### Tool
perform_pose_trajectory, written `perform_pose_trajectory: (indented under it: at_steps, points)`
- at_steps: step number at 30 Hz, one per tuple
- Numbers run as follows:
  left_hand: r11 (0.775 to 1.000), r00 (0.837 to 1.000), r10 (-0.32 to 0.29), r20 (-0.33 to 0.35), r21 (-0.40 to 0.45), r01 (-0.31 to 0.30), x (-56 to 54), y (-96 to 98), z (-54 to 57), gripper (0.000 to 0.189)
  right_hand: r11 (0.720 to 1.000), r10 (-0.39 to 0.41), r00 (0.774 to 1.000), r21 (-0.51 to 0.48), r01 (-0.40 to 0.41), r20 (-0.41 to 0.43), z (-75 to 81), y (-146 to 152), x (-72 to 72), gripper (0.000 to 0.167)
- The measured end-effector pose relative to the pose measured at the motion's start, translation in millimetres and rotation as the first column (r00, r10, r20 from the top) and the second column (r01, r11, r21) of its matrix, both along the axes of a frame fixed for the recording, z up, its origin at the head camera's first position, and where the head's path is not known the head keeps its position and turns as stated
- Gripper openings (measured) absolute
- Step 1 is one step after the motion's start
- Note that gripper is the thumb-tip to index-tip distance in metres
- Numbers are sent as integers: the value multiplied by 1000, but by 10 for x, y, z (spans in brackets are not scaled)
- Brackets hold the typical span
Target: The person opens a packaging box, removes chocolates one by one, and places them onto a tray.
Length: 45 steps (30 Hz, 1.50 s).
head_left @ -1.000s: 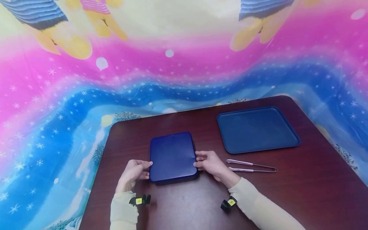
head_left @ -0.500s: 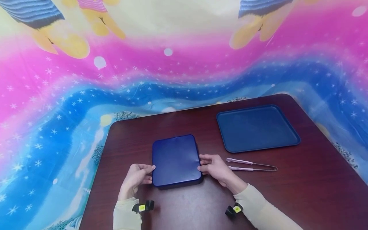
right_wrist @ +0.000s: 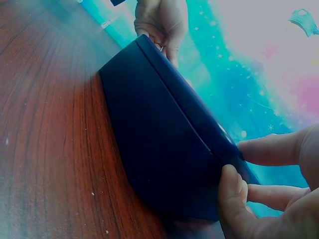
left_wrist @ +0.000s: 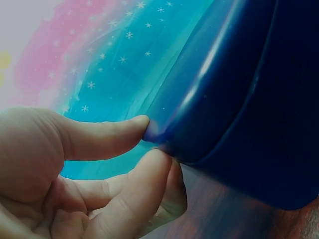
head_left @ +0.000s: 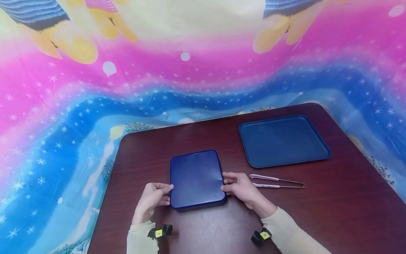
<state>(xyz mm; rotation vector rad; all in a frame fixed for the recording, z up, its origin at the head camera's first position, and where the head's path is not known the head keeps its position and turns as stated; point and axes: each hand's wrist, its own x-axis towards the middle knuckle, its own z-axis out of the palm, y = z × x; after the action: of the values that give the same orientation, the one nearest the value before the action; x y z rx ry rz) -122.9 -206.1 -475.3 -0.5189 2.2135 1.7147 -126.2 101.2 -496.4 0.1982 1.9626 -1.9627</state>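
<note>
A dark blue square box [head_left: 197,180] with rounded corners lies flat near the middle of the table. Along its side, a seam below the lid rim shows in both wrist views. At its left edge, my left hand [head_left: 152,197] pinches the lid rim, thumb on top and fingers against the side. My right hand [head_left: 244,188] grips the opposite edge the same way, its thumb [right_wrist: 269,150] on the upper rim. Whatever is inside the box is hidden under the lid. Just right of my right hand lies a pair of tongs [head_left: 280,181] with pale pink arms.
A dark blue rectangular tray [head_left: 283,141] lies at the back right of the brown wooden table [head_left: 146,150]. Behind the table hangs a printed pink and blue cloth [head_left: 196,81]. Each wrist carries a black camera strap.
Both hands have shifted the box a little toward me and to the right, keeping their hold on its two sides. The tongs and tray have stayed in place.
</note>
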Motion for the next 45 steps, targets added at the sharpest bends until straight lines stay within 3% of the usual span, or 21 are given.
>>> perform_pose_trajectory:
  at_steps: [7, 15, 23, 30, 45]
  points:
    - [999, 999, 15, -32, -41, -16, -24, -9, 24, 27, 999, 1, 999, 54, 1, -32, -1, -5, -44, 57]
    - [998, 995, 9, -103, -67, -16, -389, -15, 46, 34, 997, -5, 999, 80, 8, -32, 59, -50, -337, 53]
    - [1000, 997, 18, -69, -15, -19, -617, -47, -64, 33, 998, 7, 1000, 68, -6, -3, 51, -74, -534, 54]
    - [1000, 999, 9, -41, 17, -9, -698, -70, -62, 33, 998, 25, 999, 49, -26, 20, 56, -37, -635, 58]
    - [994, 999, -50, 17, 97, 48, -737, -111, -15, 27, 998, 57, 997, 9, -57, 57, 62, -2, -669, 68]
